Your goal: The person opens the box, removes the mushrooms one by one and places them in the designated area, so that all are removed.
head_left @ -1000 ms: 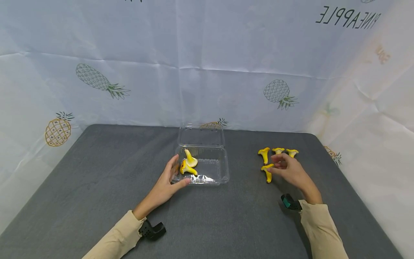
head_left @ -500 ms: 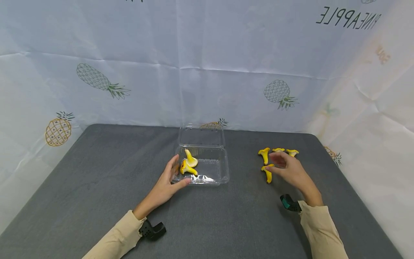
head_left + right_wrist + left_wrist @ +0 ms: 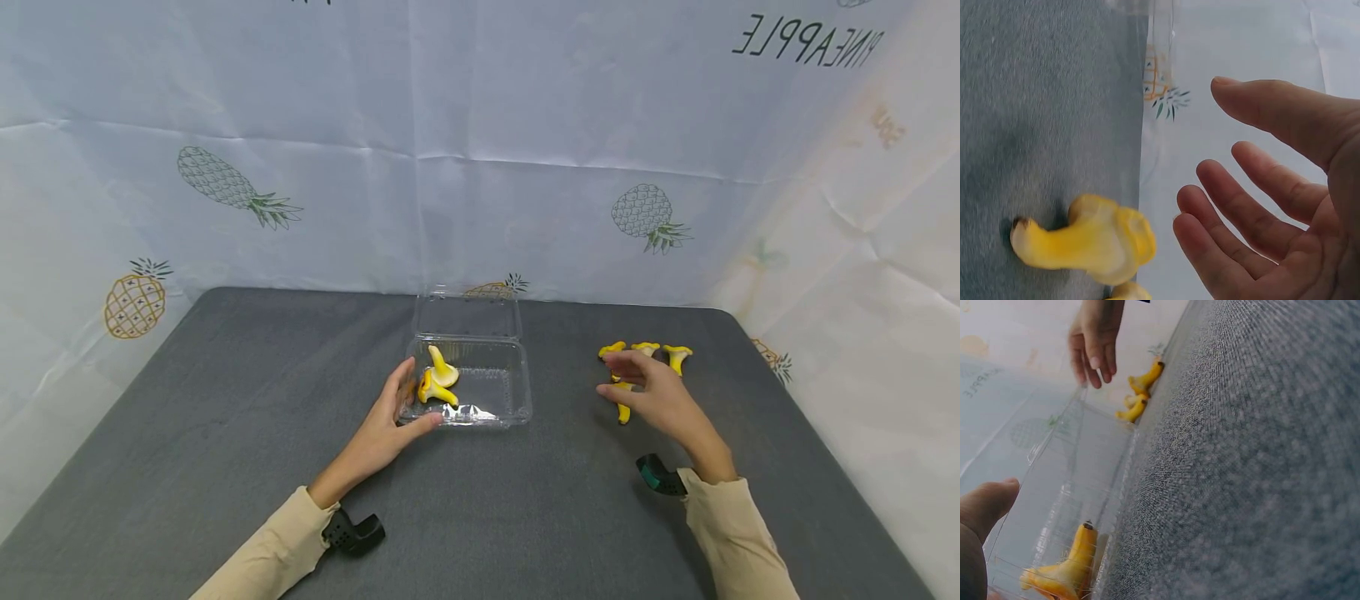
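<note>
My left hand [image 3: 384, 432] holds the near left corner of a clear plastic clamshell container [image 3: 491, 385], thumb at the front rim, other fingers along the left side. Two yellow chanterelle mushrooms lie inside, one with its stem toward the back [image 3: 444, 372] and one in front [image 3: 438, 391]. To the right, my right hand [image 3: 662, 402] hovers over several more chanterelles, its thumb and fingers apart with nothing between them. It partly covers the nearest chanterelle [image 3: 624, 413]. In the right wrist view a chanterelle [image 3: 1085, 240] lies below the spread fingers.
The container's lid [image 3: 467, 315] stands open toward the back. Behind my right hand lie a left chanterelle [image 3: 611, 349], a middle one [image 3: 645, 347] and a right one [image 3: 678, 359]. A pineapple-print cloth [image 3: 480, 225] hangs behind the grey table [image 3: 517, 517].
My right hand has shifted a little left and its fingers now overlap the left and nearest chanterelles; more of the right one shows. My left hand and the container have stayed put.
</note>
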Action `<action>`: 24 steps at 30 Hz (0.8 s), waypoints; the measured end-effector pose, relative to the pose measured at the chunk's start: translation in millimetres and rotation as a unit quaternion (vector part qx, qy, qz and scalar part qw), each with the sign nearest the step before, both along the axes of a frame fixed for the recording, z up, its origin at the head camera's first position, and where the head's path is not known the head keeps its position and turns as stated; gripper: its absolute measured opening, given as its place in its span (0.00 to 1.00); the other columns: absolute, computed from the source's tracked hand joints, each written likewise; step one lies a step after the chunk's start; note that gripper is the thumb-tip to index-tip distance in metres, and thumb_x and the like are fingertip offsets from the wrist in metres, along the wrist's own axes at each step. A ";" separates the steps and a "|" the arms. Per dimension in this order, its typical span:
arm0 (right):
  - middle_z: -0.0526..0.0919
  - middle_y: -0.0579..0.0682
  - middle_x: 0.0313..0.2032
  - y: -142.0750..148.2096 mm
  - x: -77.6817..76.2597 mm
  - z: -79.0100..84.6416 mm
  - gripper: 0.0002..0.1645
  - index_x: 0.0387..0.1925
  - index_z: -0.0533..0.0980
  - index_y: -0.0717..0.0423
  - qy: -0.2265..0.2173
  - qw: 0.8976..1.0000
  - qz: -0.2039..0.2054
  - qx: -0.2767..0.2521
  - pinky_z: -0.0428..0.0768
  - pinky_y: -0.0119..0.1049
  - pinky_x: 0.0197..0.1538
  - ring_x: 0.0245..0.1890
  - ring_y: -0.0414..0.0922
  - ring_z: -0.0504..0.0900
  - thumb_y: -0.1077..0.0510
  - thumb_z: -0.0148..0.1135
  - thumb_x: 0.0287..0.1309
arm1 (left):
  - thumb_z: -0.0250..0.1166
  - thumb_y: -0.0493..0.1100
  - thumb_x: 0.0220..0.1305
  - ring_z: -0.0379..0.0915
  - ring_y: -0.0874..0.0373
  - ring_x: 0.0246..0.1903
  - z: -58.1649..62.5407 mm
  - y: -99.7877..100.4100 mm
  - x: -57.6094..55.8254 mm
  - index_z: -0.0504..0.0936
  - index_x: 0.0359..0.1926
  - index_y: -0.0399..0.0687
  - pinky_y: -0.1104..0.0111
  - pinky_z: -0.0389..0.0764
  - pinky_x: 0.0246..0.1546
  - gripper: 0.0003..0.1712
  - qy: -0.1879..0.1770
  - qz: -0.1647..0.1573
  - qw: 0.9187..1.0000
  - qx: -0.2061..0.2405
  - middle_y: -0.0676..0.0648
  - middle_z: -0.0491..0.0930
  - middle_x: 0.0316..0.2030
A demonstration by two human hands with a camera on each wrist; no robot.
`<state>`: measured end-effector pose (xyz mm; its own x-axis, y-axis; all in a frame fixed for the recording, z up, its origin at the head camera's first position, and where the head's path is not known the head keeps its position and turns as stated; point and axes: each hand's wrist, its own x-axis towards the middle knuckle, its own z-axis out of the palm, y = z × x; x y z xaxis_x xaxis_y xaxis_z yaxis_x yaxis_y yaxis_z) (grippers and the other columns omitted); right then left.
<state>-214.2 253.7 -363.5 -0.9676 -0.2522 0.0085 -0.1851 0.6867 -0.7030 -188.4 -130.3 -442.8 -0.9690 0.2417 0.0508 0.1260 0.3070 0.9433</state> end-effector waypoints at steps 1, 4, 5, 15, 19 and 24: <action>0.75 0.65 0.62 -1.5 0.5 0.2 0.34 0.64 0.70 0.66 0.002 1.000 0.001 -0.002 0.77 0.57 0.62 0.63 0.63 0.74 0.51 0.67 0.63 | 0.69 0.50 0.64 0.43 0.39 0.77 -0.1 -0.1 0.0 0.39 0.79 0.50 0.45 0.52 0.75 0.56 -0.001 0.000 1.000 0.001 0.41 0.39 0.79; 0.77 0.65 0.60 -5.8 2.0 0.0 0.33 0.63 0.71 0.65 0.013 1.000 0.004 -0.003 0.78 0.56 0.61 0.61 0.62 0.76 0.52 0.67 0.63 | 0.69 0.50 0.64 0.43 0.40 0.77 0.3 -0.1 0.2 0.39 0.79 0.51 0.45 0.52 0.75 0.56 -0.003 0.000 1.000 0.003 0.42 0.39 0.79; 0.77 0.64 0.60 -7.1 2.5 -0.3 0.32 0.62 0.71 0.65 0.018 1.000 0.005 -0.001 0.78 0.55 0.61 0.61 0.62 0.76 0.52 0.68 0.63 | 0.69 0.50 0.64 0.43 0.39 0.77 0.3 -0.1 0.3 0.38 0.79 0.51 0.45 0.52 0.75 0.56 -0.002 0.000 1.000 0.002 0.41 0.39 0.79; 0.80 0.62 0.56 -20.2 4.7 -3.8 0.27 0.60 0.73 0.64 0.067 0.997 0.023 -0.012 0.79 0.53 0.60 0.57 0.59 0.80 0.58 0.68 0.62 | 0.68 0.51 0.65 0.42 0.40 0.77 1.1 -1.0 0.1 0.38 0.79 0.52 0.45 0.52 0.75 0.57 -0.007 0.002 1.000 0.003 0.42 0.38 0.79; 0.81 0.61 0.56 -24.6 6.1 -4.0 0.26 0.59 0.74 0.63 0.069 0.997 0.029 -0.017 0.79 0.53 0.61 0.57 0.58 0.80 0.58 0.68 0.62 | 0.68 0.51 0.65 0.42 0.39 0.77 1.0 -0.6 0.2 0.38 0.79 0.52 0.44 0.52 0.75 0.57 -0.008 0.002 1.000 0.002 0.42 0.38 0.79; 0.81 0.60 0.55 -31.1 8.0 -5.4 0.26 0.59 0.74 0.63 0.069 0.997 0.037 -0.019 0.79 0.51 0.61 0.57 0.57 0.80 0.58 0.68 0.61 | 0.68 0.51 0.65 0.42 0.39 0.77 0.4 0.4 -0.3 0.38 0.79 0.51 0.44 0.52 0.75 0.57 -0.007 -0.001 1.000 0.001 0.41 0.38 0.79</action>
